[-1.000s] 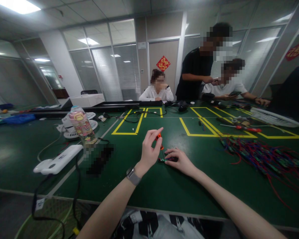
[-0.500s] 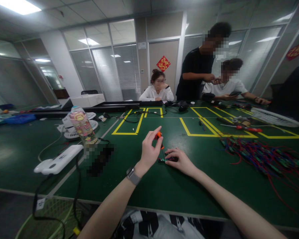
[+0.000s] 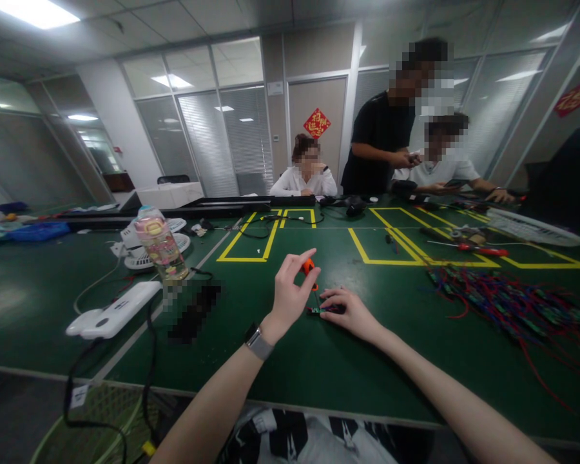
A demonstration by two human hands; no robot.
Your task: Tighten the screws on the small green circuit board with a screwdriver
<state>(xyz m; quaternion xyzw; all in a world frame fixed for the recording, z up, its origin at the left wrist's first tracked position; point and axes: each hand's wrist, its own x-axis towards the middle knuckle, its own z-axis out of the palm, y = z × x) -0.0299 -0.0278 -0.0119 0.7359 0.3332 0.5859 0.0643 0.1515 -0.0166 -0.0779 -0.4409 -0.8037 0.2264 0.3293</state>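
Note:
My left hand (image 3: pixel 291 283) is closed around the orange handle of a screwdriver (image 3: pixel 309 266), which stands nearly upright with its shaft pointing down. The tip meets a small green terminal block (image 3: pixel 314 310) lying on the green table; exact contact is too small to make out. My right hand (image 3: pixel 350 312) rests on the table and pins the block's right side between its fingers. Dark wires show under those fingers, partly hidden by them.
A heap of red and blue wires with green connectors (image 3: pixel 507 303) lies to the right, a red screwdriver (image 3: pixel 483 250) behind it. On the left stand a water bottle (image 3: pixel 160 245) and a white device (image 3: pixel 118 312). Several people are across the table (image 3: pixel 251 361).
My left fingers have shifted slightly on the screwdriver handle. My right hand stays in place. The standing person's hands have lowered a little.

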